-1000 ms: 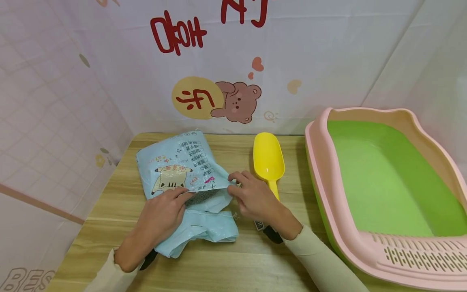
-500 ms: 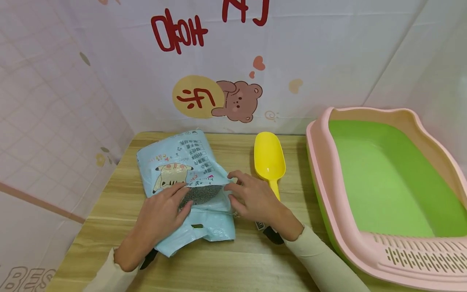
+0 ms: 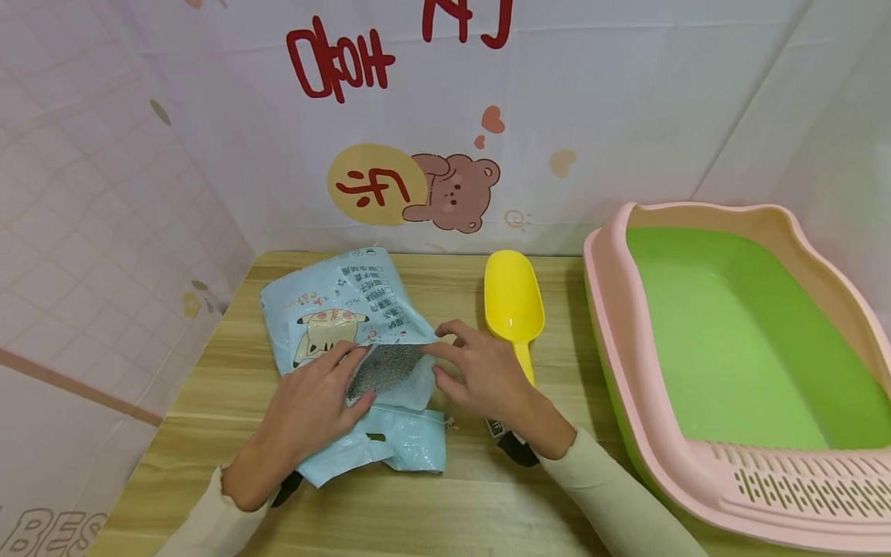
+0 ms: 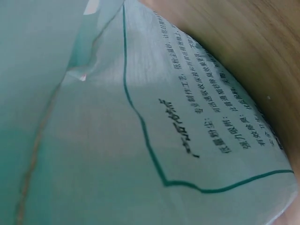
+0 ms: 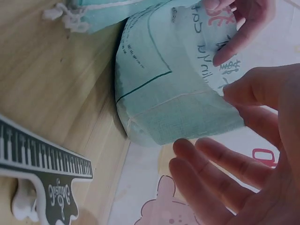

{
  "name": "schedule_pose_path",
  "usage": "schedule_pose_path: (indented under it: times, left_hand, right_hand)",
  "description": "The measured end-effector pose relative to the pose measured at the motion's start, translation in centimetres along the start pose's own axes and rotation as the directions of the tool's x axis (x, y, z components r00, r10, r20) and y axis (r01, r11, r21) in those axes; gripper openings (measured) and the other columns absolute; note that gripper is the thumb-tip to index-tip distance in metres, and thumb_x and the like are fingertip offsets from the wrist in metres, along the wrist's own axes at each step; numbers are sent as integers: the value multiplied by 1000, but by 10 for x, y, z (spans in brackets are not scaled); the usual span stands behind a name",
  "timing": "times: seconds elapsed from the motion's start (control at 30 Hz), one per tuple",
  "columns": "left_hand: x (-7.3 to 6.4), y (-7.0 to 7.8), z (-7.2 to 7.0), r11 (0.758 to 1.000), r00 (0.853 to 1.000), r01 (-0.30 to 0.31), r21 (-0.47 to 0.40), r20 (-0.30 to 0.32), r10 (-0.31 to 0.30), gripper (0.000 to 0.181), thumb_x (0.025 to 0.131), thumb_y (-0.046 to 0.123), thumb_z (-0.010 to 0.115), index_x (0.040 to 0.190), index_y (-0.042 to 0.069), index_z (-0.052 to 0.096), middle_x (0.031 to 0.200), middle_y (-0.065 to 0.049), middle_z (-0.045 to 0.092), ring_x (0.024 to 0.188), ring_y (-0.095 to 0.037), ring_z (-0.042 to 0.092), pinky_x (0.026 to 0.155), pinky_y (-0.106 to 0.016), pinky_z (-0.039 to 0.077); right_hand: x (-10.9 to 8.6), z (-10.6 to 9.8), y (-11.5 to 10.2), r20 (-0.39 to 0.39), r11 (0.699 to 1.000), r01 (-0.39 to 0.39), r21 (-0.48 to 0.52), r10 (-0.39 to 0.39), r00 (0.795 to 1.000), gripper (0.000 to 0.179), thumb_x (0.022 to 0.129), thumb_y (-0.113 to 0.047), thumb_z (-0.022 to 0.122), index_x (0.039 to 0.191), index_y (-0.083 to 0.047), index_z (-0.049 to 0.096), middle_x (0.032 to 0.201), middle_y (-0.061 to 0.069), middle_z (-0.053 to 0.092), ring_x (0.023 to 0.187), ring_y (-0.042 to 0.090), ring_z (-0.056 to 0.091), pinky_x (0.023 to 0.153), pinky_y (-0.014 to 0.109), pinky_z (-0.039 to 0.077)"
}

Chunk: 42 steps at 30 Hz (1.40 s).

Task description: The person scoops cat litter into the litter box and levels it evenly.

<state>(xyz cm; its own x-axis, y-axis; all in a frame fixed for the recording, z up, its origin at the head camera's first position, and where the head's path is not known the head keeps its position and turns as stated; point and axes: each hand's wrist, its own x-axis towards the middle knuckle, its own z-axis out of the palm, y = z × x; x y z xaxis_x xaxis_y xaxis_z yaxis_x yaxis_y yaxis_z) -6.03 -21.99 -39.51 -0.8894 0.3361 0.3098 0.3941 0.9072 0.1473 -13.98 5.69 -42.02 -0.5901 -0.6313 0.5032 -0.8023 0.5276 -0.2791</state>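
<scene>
Left of centre on the wood-grain table (image 3: 487,510), light-blue printed bag (image 3: 313,298) lies flat, mouth open toward the person, grey granules (image 3: 390,367) visible inside. Left hand (image 3: 306,406) is at the left side of the mouth, grip wide: fingertips at the upper edge, thumb well apart, lower down. Right hand (image 3: 487,375) is at the right corner, grip loose, narrower gap: index fingertip touches the rim, thumb just beside it, remaining fingers spread in the right wrist view. Bag's printed side fills most of the left wrist view. Light-blue strip (image 3: 418,441) with a handle slot sits just below the mouth; cannot tell if attached. Yellow scoop (image 3: 513,298) lies right of the bag, handle partly behind the right hand. Piano-key-patterned item (image 5: 44,152) near the right wrist. Far right: litter tray (image 3: 633,348), pink rim, green base. Behind: white backdrop (image 3: 612,85) with bear print (image 3: 455,193).
</scene>
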Motion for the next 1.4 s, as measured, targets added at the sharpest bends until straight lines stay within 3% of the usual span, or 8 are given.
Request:
schedule_pose_path:
  times: [0.13, 0.27, 0.4, 0.5, 0.63, 0.87, 1.13, 1.4]
  left_hand:
    - [1, 1, 0, 1000, 1000, -6, -3, 4, 6, 63, 86, 27, 91, 139, -1, 70, 129, -11, 71, 100, -30, 76, 68, -46, 62]
    - [2, 3, -1, 1000, 1000, -13, 2, -1, 13, 63, 86, 27, 92, 138, -2, 70, 130, -11, 71, 102, -31, 76, 70, -48, 63]
    - [2, 4, 0, 1000, 1000, -16, 5, -4, 16, 63, 85, 27, 92, 137, -2, 71, 130, -12, 71, 103, -31, 76, 71, -48, 63]
    - [1, 3, 1, 1000, 1000, -18, 7, -4, 18, 63, 85, 26, 93, 137, -2, 71, 130, -12, 71, 103, -31, 76, 71, -47, 63]
    - [1, 3, 1, 1000, 1000, -26, 12, -4, 26, 63, 85, 26, 93, 137, -2, 71, 131, -13, 71, 102, -32, 76, 70, -47, 63]
    - [2, 4, 1, 999, 1000, -29, 19, -7, 29, 63, 85, 27, 94, 137, -2, 71, 130, -13, 72, 101, -32, 76, 70, -48, 63]
    - [1, 4, 2, 999, 1000, -23, 23, -4, 23, 64, 85, 28, 94, 137, -3, 72, 130, -15, 72, 102, -33, 76, 71, -48, 63]
    - [0, 4, 3, 999, 999, -28, 25, -14, 29, 63, 85, 28, 94, 136, -4, 72, 129, -15, 72, 103, -32, 76, 71, -48, 63]
  right_hand:
    - [-4, -4, 2, -40, 997, 36, 66, -34, 999, 24, 94, -11, 74, 114, -18, 85, 133, 9, 69, 78, 15, 67, 58, 23, 48]
    - [-8, -10, 5, -101, 995, 6, 104, 5, 995, 20, 92, -5, 69, 107, -14, 79, 134, 9, 69, 92, 20, 73, 62, 26, 53]
    - [-13, -16, 11, -153, 994, -111, 24, 113, 982, 10, 90, -4, 71, 96, -11, 73, 121, 9, 72, 93, 26, 72, 68, 36, 60]
    - [-18, -19, 14, -160, 964, -248, -93, 232, 960, 5, 89, -6, 73, 94, -7, 73, 110, 12, 70, 92, 31, 69, 69, 45, 62]
    - [-27, -22, 16, -108, 882, -408, -237, 393, 913, 20, 89, -12, 74, 101, 2, 66, 99, 18, 62, 76, 33, 59, 58, 46, 58]
    - [-37, -26, 13, 15, 778, -482, -403, 533, 846, 37, 90, -20, 80, 97, 9, 58, 84, 19, 54, 64, 31, 54, 54, 45, 56]
    - [-41, -25, 16, 80, 763, -505, -403, 579, 811, 40, 94, -23, 81, 93, 8, 57, 78, 17, 51, 55, 32, 56, 51, 46, 56]
    - [-44, -24, 17, 199, 777, -559, -289, 621, 758, 32, 98, -13, 74, 100, 10, 53, 75, 16, 51, 57, 33, 56, 54, 46, 56]
